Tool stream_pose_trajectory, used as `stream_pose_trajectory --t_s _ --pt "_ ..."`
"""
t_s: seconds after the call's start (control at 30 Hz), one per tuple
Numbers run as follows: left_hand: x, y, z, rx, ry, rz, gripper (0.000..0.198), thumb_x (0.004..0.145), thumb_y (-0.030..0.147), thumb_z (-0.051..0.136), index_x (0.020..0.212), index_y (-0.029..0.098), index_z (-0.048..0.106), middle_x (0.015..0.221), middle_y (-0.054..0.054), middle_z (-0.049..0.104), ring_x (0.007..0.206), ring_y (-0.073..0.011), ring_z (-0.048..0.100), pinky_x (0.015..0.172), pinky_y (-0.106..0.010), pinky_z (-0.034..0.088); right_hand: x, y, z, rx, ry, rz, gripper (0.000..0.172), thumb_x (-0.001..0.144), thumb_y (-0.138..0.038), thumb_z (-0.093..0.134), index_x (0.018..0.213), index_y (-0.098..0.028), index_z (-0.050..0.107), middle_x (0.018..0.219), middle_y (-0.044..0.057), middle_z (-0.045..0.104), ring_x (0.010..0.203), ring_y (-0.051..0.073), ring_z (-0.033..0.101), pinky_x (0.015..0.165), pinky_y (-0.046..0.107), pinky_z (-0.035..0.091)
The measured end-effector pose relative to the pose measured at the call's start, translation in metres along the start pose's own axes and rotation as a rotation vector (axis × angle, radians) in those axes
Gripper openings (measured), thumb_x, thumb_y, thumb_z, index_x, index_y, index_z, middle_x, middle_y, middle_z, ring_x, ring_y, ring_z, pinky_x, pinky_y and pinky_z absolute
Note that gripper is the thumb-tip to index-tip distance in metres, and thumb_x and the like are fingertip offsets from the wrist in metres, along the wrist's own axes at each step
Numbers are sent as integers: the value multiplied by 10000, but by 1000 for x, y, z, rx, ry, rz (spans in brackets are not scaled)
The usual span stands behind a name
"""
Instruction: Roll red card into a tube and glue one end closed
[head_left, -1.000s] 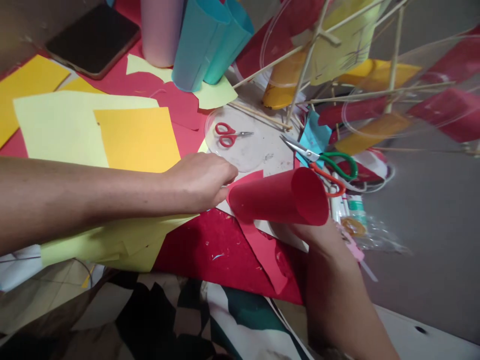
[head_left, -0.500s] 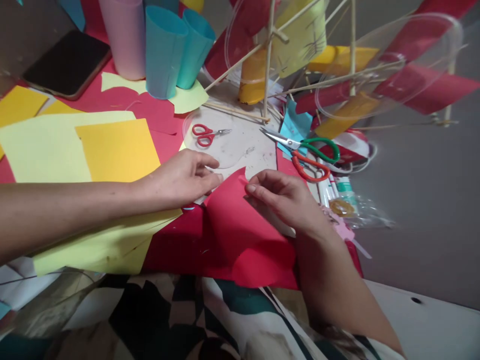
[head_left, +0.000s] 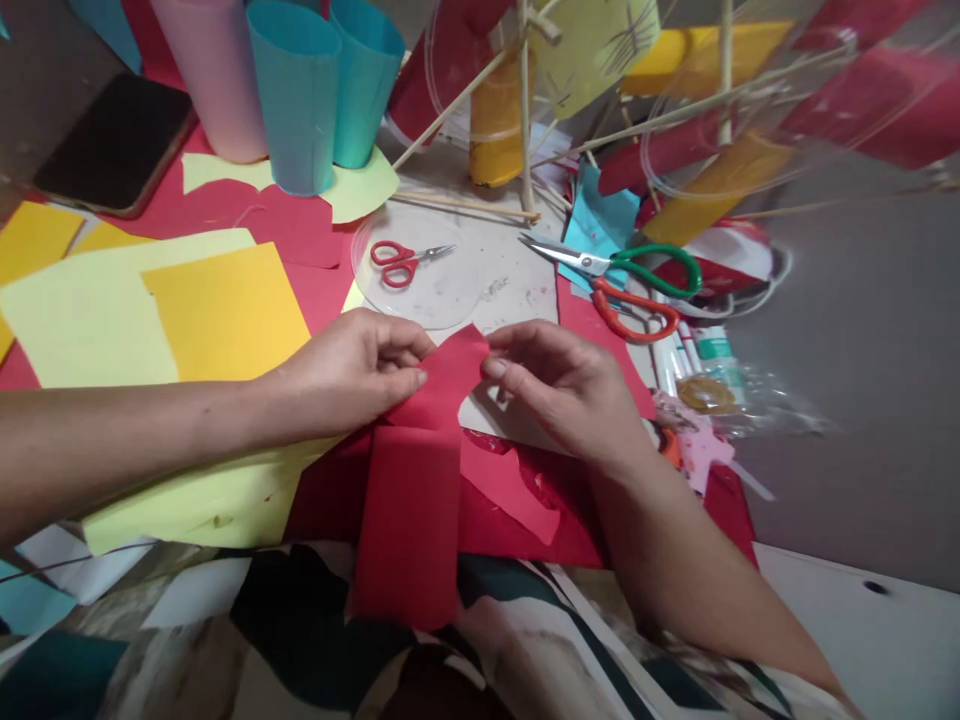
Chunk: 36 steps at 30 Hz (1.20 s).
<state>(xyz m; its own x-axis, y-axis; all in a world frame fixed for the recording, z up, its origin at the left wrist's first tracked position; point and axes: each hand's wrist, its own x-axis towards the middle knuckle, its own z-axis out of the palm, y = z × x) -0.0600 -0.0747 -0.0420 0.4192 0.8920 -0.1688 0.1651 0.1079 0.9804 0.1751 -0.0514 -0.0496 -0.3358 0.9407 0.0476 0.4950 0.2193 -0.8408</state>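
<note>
A sheet of red paper [head_left: 414,500] hangs between my hands, its lower part bent down over the table's front edge toward my lap. My left hand [head_left: 360,365] pinches its left edge between thumb and fingers. At the upper right corner, the thumb and forefinger of my right hand [head_left: 562,385] are closed on the paper. A red paper offcut [head_left: 517,495] with a curved edge lies beneath, to the right. Beyond my hands are small red-handled scissors [head_left: 397,263] on a clear plastic disc [head_left: 457,295], and larger scissors [head_left: 611,280] with green and orange handles.
Yellow paper sheets [head_left: 217,310] cover the left side, near a dark phone [head_left: 116,145]. Blue cups [head_left: 294,100] and a pink cup [head_left: 214,80] stand at the back. A stick frame [head_left: 525,120] with coloured paper tubes rises at the back right. A tape roll [head_left: 705,393] lies right.
My left hand, free of the paper before, now grips its left edge. The red paper has swung left and flattened from its curl, uncovering the offcut. The view has shifted slightly.
</note>
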Motion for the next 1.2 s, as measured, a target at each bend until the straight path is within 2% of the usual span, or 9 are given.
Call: stream_pose_trajectory --t_s 0.13,0.23,0.27,0.33,0.5,0.7,0.9,1.07,1.2 --pt "5 -2 -6 -36 82 -101 38 797 144 618 759 143 619 535 61 478 474 -42 369 441 -135 275 -15 -5 -10 -90 107 -408 500 857 -446 705 1314 -268 605 1264 99 655 1081 251 659 867 400 571" --pt "6 -5 -7 -42 104 -151 34 815 169 612 788 150 603 508 68 453 447 -41 332 421 -133 259 -34 -24 -13 -166 -214 -739 815 825 -574 678 1515 -254 383 1494 135 487 1385 336 486 1116 507 458" --pt "6 -6 -7 -46 103 -155 45 822 176 607 788 153 591 506 72 442 444 -39 316 417 -131 250 -40 -31 -12 -221 -368 -805 755 850 -516 657 1500 -250 381 1498 130 480 1427 318 443 1173 503 398" --pt "6 -8 -6 -49 101 -154 68 833 179 596 777 157 564 507 81 417 441 -31 281 412 -126 224 -49 -40 -5 -259 -434 -867 560 868 -373 642 1393 -256 487 1468 104 517 1466 269 395 1225 461 311" --pt "3 -10 -9 -59 94 -140 93 840 229 602 802 169 541 505 99 382 440 -38 261 409 -141 209 -52 -37 16 -450 -502 -865 649 847 -306 593 1476 -227 451 1585 114 432 1524 276 271 1230 483 188" --pt "4 -15 -12 -20 91 -124 177 836 337 610 863 188 519 494 112 375 442 -53 263 416 -160 209 -50 -30 19 -446 -487 -950 569 889 -330 484 1451 -240 490 1573 102 463 1512 267 310 1229 502 169" --pt "4 -18 -13 -17 111 -70 239 804 367 652 842 196 490 536 106 403 470 -48 302 449 -151 255 -45 -24 19 -502 -185 -1017 446 932 -258 473 1352 -137 566 1356 161 659 1342 289 545 1102 483 441" --pt "3 -16 -9 -137 109 -126 276 790 395 696 898 205 528 562 65 541 460 -82 460 457 -180 379 -46 -27 2 -383 -12 -822 432 862 -81 520 1278 -102 632 1199 158 754 1160 220 707 978 353 595" --pt "4 -16 -9 -160 120 -119 303 768 378 751 963 184 624 618 21 622 498 -105 538 463 -199 399 -44 -33 -14 -80 222 -416 389 790 -73 670 1122 -254 761 1104 26 801 986 194 774 882 307 636"
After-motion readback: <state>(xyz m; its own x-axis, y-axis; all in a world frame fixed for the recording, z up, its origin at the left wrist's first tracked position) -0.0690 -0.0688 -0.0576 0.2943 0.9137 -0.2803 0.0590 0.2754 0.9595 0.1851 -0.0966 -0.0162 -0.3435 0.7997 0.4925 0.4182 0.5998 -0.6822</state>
